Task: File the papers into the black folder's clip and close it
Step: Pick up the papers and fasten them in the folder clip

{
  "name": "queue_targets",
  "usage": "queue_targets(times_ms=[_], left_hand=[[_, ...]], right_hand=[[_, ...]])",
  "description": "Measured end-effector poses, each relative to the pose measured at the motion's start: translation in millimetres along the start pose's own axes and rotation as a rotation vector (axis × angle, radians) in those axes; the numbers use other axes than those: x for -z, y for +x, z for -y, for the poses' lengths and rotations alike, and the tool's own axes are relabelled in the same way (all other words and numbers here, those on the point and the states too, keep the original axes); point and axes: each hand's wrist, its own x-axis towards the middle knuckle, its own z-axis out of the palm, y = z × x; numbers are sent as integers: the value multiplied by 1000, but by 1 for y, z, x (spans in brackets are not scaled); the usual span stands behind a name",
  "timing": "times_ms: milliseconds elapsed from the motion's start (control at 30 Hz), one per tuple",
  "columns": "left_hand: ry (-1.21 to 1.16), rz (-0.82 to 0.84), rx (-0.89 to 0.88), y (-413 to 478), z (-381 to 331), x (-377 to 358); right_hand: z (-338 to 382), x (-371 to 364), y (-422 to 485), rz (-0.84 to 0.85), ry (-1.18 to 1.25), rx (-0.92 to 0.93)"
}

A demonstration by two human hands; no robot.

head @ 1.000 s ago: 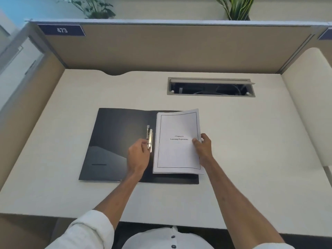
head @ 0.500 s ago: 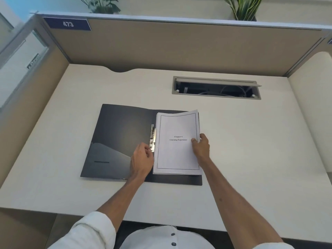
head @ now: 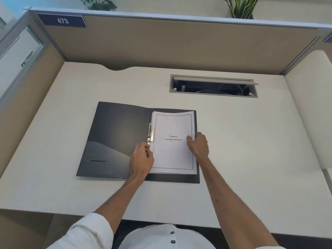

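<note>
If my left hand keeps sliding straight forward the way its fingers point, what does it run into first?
Most likely the silver metal clip at the spine of the open black folder. The left hand points up along the left edge of the white paper stack, its fingertips just short of the clip's near end.

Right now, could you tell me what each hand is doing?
Left hand: fingers curled at the metal clip, grip cannot be told.
Right hand: holding the papers at their right edge.

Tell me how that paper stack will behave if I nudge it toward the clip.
The paper stack looks loose, its top edges slightly fanned, so sheets may slide apart. It is probably floppy if lifted by one edge. The right hand pressing its side should help keep it square.
</note>
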Motion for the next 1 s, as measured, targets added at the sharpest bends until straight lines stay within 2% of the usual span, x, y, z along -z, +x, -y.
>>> queue_targets(times_ms=[600, 900, 1000], left_hand=[[-46, -81, 7, -30, 3, -10], [-14, -36, -26, -33, 4, -5], [-6, -32, -49, -33, 5, -2]], right_hand=[[-13, 1, -9, -60, -75, 109], [-12, -3, -15, -63, -143, 158], [-12, -1, -13, -80, -98, 122]])
